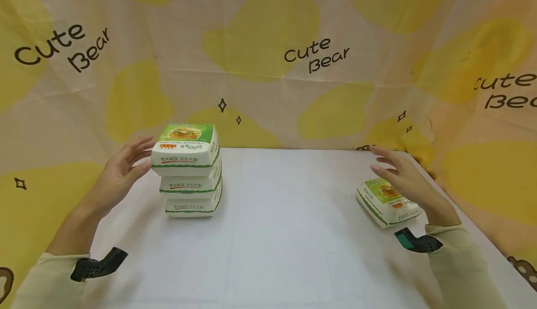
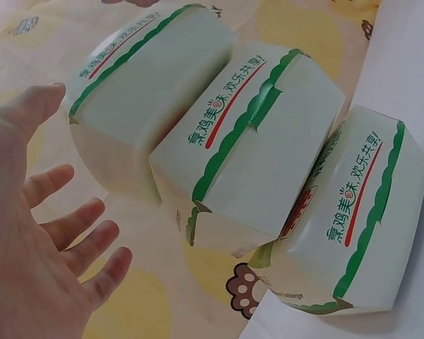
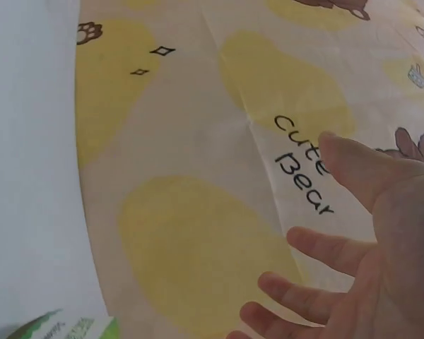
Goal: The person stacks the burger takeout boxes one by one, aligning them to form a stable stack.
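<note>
Three white-and-green burger boxes stand stacked at the left of the table. The top burger box (image 1: 184,153) sits slightly off from the middle box (image 1: 189,185) and the bottom box (image 1: 190,206). My left hand (image 1: 121,171) is beside the top box, its thumb and fingers spread and holding nothing. In the left wrist view a gap shows between most of the left hand (image 2: 49,233) and the stack. Another burger box (image 1: 383,204) lies at the right, partly hidden by my right hand (image 1: 400,176). That right hand (image 3: 367,261) has loose, spread fingers with nothing in them.
A white table (image 1: 277,234) lies under the boxes. Behind it and at both sides hangs a yellow-patterned cloth (image 1: 260,34) printed with "Cute Bear". The table's right edge runs just past the lone box. Dark bands (image 1: 98,264) are on both wrists.
</note>
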Demonstrator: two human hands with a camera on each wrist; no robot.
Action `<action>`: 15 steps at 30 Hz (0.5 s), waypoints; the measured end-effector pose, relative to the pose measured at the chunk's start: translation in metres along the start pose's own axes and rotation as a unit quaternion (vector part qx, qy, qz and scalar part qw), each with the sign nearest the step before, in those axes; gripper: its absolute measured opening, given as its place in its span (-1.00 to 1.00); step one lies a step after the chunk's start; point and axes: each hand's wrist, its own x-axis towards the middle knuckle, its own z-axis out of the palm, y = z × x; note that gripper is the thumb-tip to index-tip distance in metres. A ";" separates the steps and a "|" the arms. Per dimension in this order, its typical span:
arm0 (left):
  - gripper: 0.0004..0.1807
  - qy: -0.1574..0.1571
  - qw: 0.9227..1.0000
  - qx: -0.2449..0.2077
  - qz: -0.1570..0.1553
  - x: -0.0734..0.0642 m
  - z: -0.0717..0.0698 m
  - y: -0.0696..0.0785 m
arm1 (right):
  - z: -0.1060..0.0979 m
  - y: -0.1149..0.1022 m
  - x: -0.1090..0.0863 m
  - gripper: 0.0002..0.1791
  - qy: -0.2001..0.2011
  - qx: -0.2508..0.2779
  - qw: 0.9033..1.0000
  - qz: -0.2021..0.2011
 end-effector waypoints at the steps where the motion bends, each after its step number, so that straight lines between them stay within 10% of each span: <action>1: -0.35 0.001 1.000 0.003 0.000 0.000 0.000 0.000 | -0.003 0.004 -0.001 -0.36 -0.010 -0.003 1.000 0.005; 15: -0.33 0.001 1.000 0.021 -0.009 0.000 0.000 0.002 | -0.025 0.055 -0.018 -0.29 -0.146 -0.073 0.983 0.087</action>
